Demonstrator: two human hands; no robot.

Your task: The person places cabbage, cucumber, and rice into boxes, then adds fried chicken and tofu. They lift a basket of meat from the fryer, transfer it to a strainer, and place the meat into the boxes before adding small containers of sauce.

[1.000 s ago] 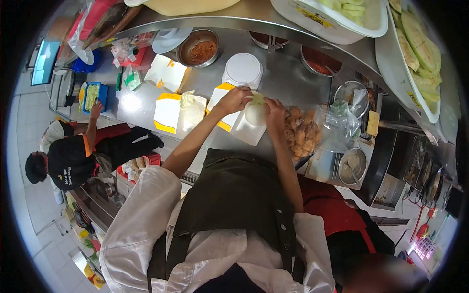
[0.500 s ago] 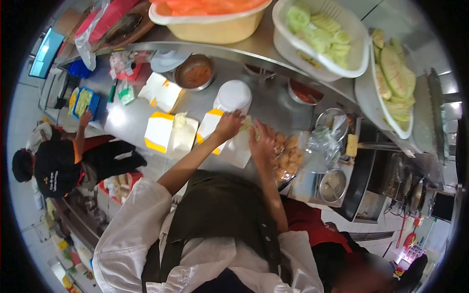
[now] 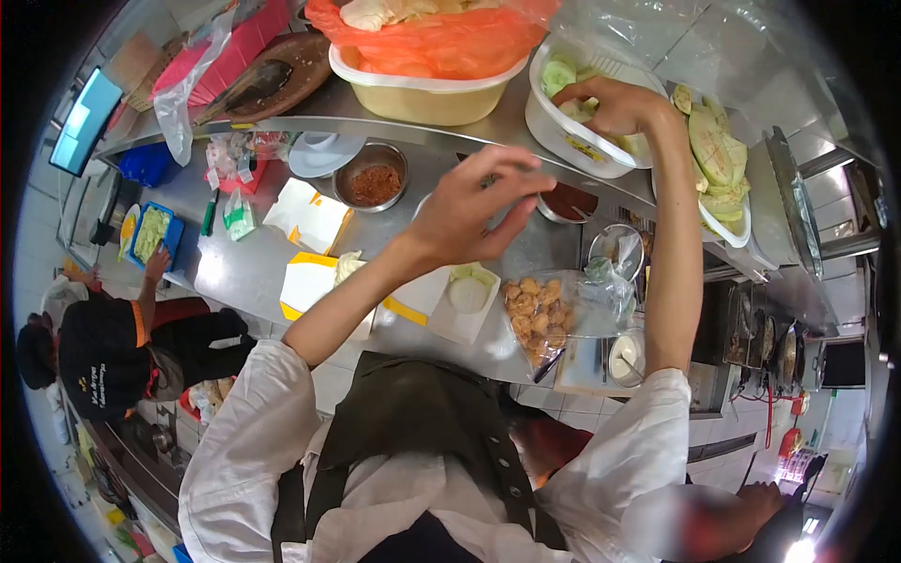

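Observation:
My left hand [image 3: 474, 206] hangs above the steel counter with its fingers apart and nothing in it. On the upper shelf, my right hand [image 3: 615, 105] reaches into a white basket [image 3: 577, 143] of green vegetable slices [image 3: 560, 73]; its fingertips are partly hidden among them. Below my left hand, an open yellow and white box [image 3: 450, 324] holds pale green slices and a white round piece [image 3: 466, 294]. Left of it, another open box [image 3: 314, 281] has a pale green piece inside.
A bag of brown round pieces [image 3: 537, 314] lies right of the boxes. Behind are a metal bowl [image 3: 373, 178] and a third box [image 3: 308, 216]. An orange-lined tub [image 3: 422, 94] stands on the shelf. A co-worker [image 3: 103, 347] is at the far left.
My right hand has moved from the box up into the white basket. My left hand has risen off the box, its fingers now spread. The slices in the box are uncovered.

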